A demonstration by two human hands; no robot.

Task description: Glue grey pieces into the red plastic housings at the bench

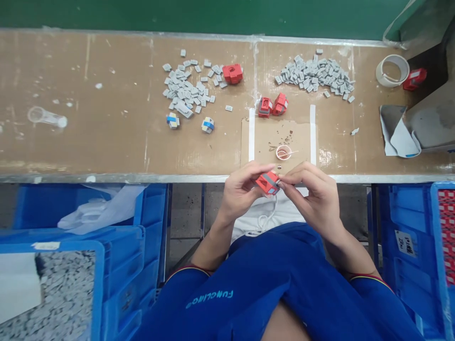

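Observation:
My left hand (241, 189) is closed around a red plastic block with a grey band (268, 182), held just off the table's front edge. The thumb and fingers of my right hand (316, 194) pinch together at the block's right side; whatever small piece may be between them is hidden. Just beyond my hands stands a small cup (283, 152) with a thin white stick or strand across its rim. Two similar red blocks, one upright (265, 107) and one tilted (280, 104), sit side by side farther back.
Loose grey tiles lie in a left pile (188, 90) and a right pile (316, 76). Another red part (232, 74) lies by the left pile. A tape roll (392, 71) stands at the right. Blue crates (124, 251) flank me below the table.

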